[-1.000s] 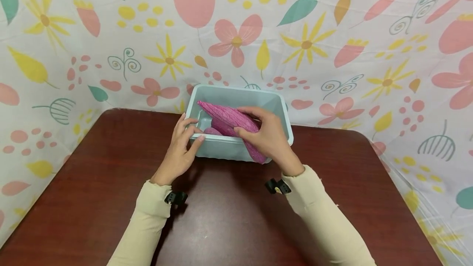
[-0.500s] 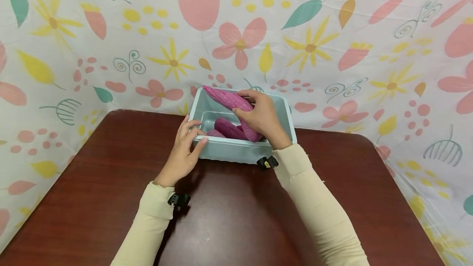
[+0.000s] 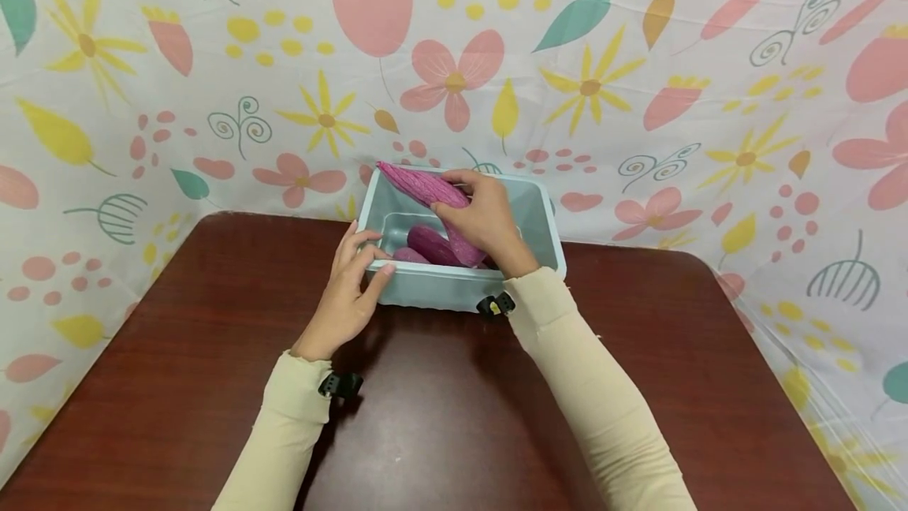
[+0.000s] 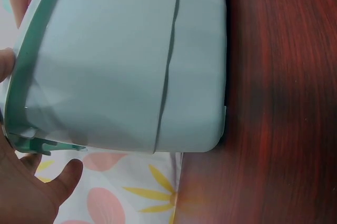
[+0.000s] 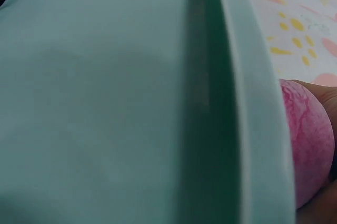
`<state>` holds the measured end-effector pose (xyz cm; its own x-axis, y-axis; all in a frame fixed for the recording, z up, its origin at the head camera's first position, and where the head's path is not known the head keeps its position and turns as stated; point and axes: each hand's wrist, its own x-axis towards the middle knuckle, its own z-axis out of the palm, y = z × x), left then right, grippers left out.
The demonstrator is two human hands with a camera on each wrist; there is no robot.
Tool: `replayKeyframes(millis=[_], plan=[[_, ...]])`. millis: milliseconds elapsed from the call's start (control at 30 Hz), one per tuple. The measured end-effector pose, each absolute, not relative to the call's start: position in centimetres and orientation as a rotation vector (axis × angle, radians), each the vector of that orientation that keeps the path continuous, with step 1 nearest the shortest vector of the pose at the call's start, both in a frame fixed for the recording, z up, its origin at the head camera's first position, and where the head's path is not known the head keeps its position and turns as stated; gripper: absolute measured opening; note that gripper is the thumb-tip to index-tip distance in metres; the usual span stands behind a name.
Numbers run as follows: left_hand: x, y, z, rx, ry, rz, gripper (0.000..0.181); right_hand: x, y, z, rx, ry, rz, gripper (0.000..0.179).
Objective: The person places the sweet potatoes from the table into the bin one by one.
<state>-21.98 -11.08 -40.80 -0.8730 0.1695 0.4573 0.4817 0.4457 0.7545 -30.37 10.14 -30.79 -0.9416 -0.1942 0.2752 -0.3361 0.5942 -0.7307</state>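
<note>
A light blue plastic box point(image 3: 440, 286) stands at the back of the table. My left hand point(image 3: 347, 290) holds its near-left corner, fingers over the rim and thumb at the front edge; the left wrist view shows this hand point(image 4: 31, 187) beside the outer wall. My right hand point(image 3: 482, 215) grips a long magenta tapered piece point(image 3: 418, 186) with a streaked, wrinkled surface. It slants over the box, pointed end at the far-left rim, thick end low inside. Below lie a smooth dark purple piece point(image 3: 429, 244) and a paler rounded one point(image 3: 409, 255). The right wrist view shows the held piece's rounded end point(image 5: 310, 145).
The brown wooden table point(image 3: 418, 408) spreads in front of the box and to both sides. A white cloth with printed flowers point(image 3: 454, 6) hangs close behind the box. Both forearms carry black wrist straps.
My right hand has lifted the magenta piece's thick end from outside the near rim back over the box and moved it left. My left hand has stayed at the corner.
</note>
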Motion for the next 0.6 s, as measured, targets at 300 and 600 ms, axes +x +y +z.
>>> replayKeyframes(millis=[300,600], plan=[[-22.0,-11.2,-40.8,-0.553,-2.394,-1.403,0.014,-30.2,10.3,-30.7,0.43,-2.656,1.348,0.05],[-22.0,-11.2,-40.7,-0.549,-2.398,-1.411,0.014,-28.8,11.2,-30.7,0.502,-2.657,1.314,0.05]])
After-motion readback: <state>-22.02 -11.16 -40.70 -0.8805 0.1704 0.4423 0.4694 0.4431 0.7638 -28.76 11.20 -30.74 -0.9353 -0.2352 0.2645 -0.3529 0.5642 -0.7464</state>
